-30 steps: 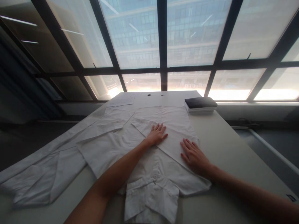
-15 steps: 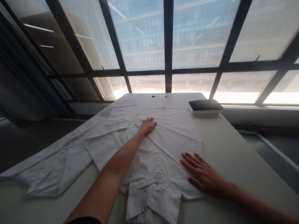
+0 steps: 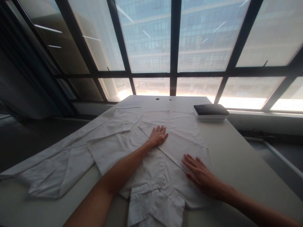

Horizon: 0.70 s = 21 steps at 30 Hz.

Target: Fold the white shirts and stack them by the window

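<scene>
While a white garment (image 3: 182,134) lay spread across the middle of the desk (image 3: 232,164), the left hand (image 3: 158,136) rested flat on it, fingers slightly apart; the right hand (image 3: 203,177), nearer and to the right, touched it, fingers likewise apart. Far right: one dark-topped stack (image 3: 210,110).

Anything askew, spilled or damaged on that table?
Nothing looks spilled or damaged. The white cloth on the left lies creased and skewed, unlike the neat stack at right; whether it joins the garment under the left hand is unclear.
</scene>
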{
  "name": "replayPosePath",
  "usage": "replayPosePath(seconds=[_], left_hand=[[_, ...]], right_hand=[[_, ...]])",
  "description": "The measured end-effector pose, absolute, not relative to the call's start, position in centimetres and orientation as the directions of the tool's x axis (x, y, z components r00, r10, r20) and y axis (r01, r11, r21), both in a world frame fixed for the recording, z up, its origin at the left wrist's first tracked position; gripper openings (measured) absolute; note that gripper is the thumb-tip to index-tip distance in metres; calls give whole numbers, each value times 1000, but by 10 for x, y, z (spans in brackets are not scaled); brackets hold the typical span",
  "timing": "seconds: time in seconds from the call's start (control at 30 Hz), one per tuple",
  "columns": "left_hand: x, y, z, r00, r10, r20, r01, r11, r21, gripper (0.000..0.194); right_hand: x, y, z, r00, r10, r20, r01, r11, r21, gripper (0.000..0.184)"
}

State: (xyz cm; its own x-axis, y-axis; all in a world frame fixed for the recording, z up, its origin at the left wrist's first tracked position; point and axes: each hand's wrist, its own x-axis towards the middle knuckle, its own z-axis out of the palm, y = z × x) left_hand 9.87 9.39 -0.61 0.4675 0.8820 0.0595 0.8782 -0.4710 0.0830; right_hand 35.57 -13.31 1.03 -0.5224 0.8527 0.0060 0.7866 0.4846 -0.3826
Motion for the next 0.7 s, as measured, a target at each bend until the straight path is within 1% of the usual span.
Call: replayPosePath(seconds=[0.07, 0.23, 0.3, 0.4, 0.5, 0.7], left_hand=[[98, 95, -5, 469, 881, 65, 877, -473, 85, 66], [98, 93, -2, 478, 876, 71, 873, -482, 71, 65], [97, 92, -1, 482, 873, 75, 871, -486, 62, 64], [97, 92, -1, 478, 875, 71, 874, -482, 58, 63], [98, 93, -1, 475, 878, 60, 875, -479, 68, 64], [98, 95, 0, 466, 884, 40, 878, -467, 102, 63]], right_hand=[[337, -115, 17, -495, 867, 48, 802, 478, -358, 58], [289, -51, 21, -496, 861, 117, 817, 508, -274, 62], [284, -31, 15, -495, 860, 126, 821, 510, -256, 64], [301, -13, 2, -472, 875, 109, 843, 484, -233, 65], [336, -8, -8, -391, 913, 113, 892, 406, -199, 68], [394, -8, -18, -163, 981, 106, 977, 175, -119, 67]])
